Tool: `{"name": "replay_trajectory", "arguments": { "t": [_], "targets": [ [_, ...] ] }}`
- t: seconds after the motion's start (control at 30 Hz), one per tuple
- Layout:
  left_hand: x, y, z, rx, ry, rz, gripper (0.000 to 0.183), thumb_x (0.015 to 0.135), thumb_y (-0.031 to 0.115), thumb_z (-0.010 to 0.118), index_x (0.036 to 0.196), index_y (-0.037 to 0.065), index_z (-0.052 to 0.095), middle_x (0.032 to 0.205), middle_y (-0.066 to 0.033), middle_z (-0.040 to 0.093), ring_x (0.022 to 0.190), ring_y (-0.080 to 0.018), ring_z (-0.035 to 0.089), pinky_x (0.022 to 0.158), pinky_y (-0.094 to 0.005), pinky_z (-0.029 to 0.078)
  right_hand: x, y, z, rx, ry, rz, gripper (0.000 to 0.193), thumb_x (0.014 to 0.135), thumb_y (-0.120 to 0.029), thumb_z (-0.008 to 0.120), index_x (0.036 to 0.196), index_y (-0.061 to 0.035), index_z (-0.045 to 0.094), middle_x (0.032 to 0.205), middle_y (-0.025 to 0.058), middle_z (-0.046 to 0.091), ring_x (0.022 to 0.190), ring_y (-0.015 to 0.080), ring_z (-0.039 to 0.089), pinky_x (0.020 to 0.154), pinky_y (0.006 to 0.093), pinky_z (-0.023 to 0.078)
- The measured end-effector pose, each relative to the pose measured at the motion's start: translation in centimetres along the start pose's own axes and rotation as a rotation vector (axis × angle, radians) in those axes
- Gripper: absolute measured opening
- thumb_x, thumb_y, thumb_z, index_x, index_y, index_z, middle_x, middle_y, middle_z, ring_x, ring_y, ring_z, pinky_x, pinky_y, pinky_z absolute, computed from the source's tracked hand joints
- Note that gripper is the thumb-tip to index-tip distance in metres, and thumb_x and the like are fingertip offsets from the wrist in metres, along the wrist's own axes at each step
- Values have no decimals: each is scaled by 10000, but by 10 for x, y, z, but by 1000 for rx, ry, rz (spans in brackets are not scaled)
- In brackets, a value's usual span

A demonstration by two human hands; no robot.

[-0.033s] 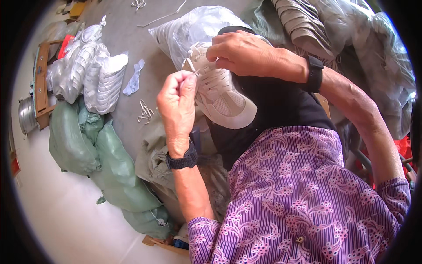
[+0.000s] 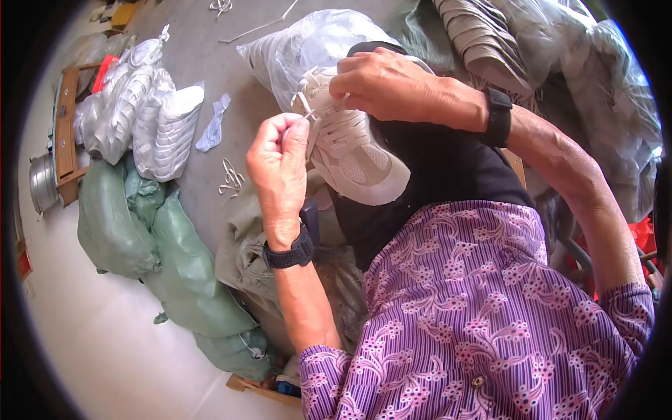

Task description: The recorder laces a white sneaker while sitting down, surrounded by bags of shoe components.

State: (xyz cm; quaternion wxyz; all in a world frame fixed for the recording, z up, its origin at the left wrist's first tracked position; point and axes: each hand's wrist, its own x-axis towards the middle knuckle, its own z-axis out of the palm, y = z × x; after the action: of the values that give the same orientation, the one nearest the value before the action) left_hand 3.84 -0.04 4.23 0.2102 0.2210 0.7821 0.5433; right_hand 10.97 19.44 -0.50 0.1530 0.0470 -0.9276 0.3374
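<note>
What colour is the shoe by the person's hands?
The shoe is off-white, almost cream; it shows best in the head view.

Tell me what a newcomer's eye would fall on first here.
Probably the purple floral shirt, filling the lower right. At upper middle, the left hand pinches a pale shoelace on an off-white sneaker, the right hand at the sneaker's upper end. Plastic-wrapped white stacks stand out at upper left.

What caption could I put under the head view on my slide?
Head view: left hand pinching a lace of a pale shoe, right hand curled over the same shoe.
</note>
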Motion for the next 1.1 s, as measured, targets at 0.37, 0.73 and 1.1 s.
{"name": "replay_trajectory", "arguments": {
  "t": [0.37,0.73,1.1],
  "targets": [
    [2,-18,2,91,116,9,125,883,113,658,921,-6,645,796,52,572,705,-27,471,627,-178,391,10,-1,23,-267,-124,-112,87,770,-144,599,734,-66,588,763,58,580,771,235,598,719,386,442],
    [1,-37,12,205,189,102,109,838,69,657,886,-27,635,763,-17,594,652,-84,524,608,-238,442,20,-4,32,-350,-50,-150,106,782,-166,613,742,-71,585,759,56,584,772,227,608,689,373,451],
    [11,-31,26,604,214,412,49,776,25,639,774,-15,612,710,-117,574,604,-257,570,581,-361,461,14,1,23,109,-51,46,101,782,-106,607,837,-21,613,785,144,621,771,342,616,713,420,489]
  ]
}}
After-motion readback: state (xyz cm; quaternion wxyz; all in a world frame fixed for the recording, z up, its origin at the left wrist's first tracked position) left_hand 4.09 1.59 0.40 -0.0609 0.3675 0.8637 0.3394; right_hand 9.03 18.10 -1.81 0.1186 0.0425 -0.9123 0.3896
